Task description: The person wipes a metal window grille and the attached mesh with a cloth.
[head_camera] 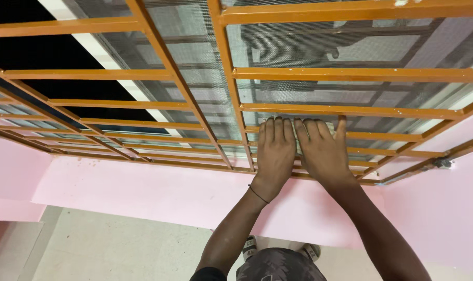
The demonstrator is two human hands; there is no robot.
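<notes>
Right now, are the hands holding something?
Both hands, left and right, press flat on a pale cloth against the orange window grille. Fingers are spread, not curled, so no real grip.

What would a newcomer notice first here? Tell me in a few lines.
First, the two hands side by side in the middle: the left hand and right hand lie flat against the orange window grille, with a pale cloth showing between them. Behind the bars is grey mesh. Below runs a pink wall.

a pale cloth (298,136) lies flat against the orange window grille (351,110), mostly covered.
</notes>
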